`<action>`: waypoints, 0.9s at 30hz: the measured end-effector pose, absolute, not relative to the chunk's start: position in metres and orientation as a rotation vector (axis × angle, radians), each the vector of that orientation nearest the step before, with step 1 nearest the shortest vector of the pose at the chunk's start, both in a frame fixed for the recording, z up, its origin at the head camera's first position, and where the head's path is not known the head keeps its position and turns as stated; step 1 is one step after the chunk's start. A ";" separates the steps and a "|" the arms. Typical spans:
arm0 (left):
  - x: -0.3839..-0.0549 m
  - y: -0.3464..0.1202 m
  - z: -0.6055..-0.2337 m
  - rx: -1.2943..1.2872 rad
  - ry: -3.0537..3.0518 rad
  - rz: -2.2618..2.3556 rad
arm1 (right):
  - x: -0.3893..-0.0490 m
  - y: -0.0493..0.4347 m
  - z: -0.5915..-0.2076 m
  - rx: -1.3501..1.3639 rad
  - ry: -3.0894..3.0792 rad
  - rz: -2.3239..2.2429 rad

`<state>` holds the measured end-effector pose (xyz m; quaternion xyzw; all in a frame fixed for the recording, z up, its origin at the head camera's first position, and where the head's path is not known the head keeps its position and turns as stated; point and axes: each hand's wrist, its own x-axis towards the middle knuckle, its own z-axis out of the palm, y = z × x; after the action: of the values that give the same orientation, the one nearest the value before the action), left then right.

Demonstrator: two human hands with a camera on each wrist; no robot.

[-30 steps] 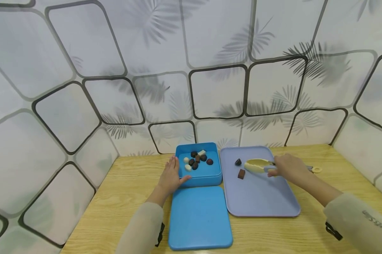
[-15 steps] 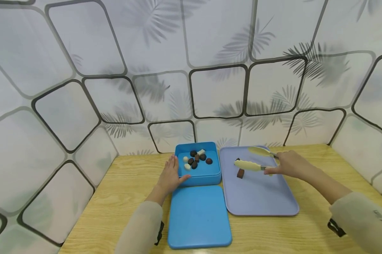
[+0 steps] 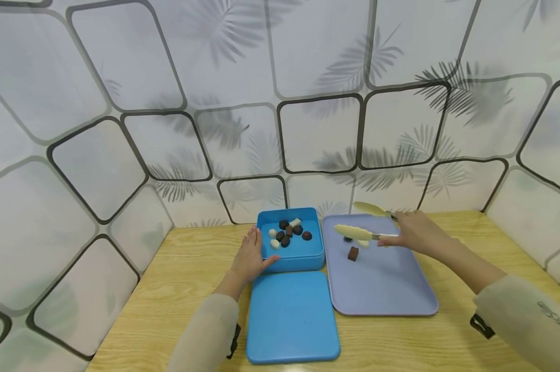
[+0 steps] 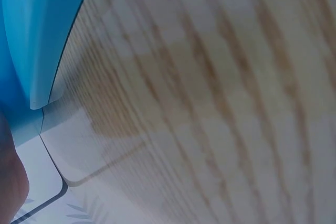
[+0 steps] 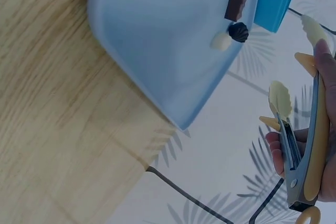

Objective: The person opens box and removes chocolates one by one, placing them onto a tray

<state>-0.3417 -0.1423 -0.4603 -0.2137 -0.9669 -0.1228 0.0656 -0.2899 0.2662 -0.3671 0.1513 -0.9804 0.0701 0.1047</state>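
My left hand [image 3: 249, 261] rests against the left side of a blue box [image 3: 293, 264], fingers straight along its wall and thumb at the front. Dark, brown and white chocolates [image 3: 286, 241] lie inside that box. My right hand [image 3: 420, 233] holds cream-tipped tongs [image 3: 356, 232] over the lilac tray [image 3: 382, 292], their tips spread with nothing between them. On the tray lie a brown block chocolate [image 3: 353, 253], a white chocolate [image 3: 363, 243] and a dark ridged chocolate [image 5: 239, 32], the last partly covered by the tongs in the head view.
A blue lid [image 3: 292, 318] lies flat in front of the box, left of the tray. Wood-grain table [image 3: 177, 294] surrounds them. A patterned backdrop [image 3: 321, 134] rises behind and at both sides.
My right hand has lifted the tongs off the tray and moved them left and back, their tips spreading apart. A white chocolate now shows beneath them. My left hand stays in place.
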 end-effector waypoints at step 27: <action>-0.342 -0.141 -0.461 -0.629 -2.920 -0.382 | -0.303 0.200 -0.352 0.621 -2.823 0.005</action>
<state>-0.3419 -0.1410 -0.4609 -0.2083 -0.9677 -0.1266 0.0651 -0.3034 0.2003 -0.3520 0.2130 -0.9690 0.0018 0.1251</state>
